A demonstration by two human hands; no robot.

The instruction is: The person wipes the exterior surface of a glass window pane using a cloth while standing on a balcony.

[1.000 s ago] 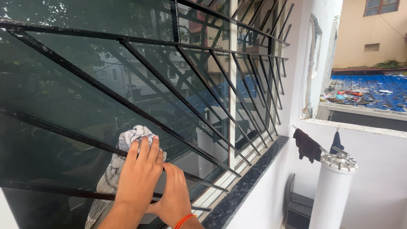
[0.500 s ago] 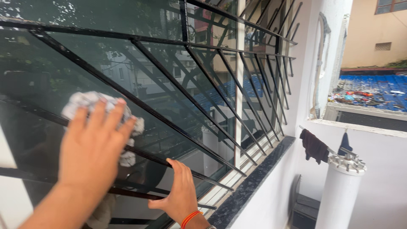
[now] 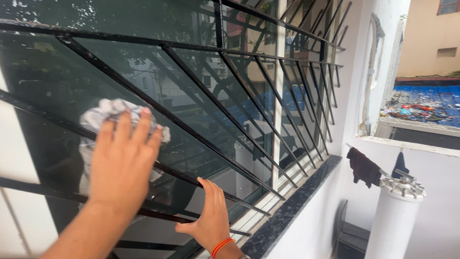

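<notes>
Up against the dark glass pane [image 3: 201,120], behind the black window grille [image 3: 239,158], a crumpled white-and-grey cloth [image 3: 108,112] sits pressed under the flat, spread fingers of the left hand [image 3: 123,163], while the right hand [image 3: 211,216] rests open-fingered on a lower grille bar.

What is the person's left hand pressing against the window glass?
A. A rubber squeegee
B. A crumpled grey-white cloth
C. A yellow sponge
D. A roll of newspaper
B. The left hand lies flat over a crumpled grey-white cloth on the window glass behind the black bars, while the right hand rests on a lower bar.
</notes>
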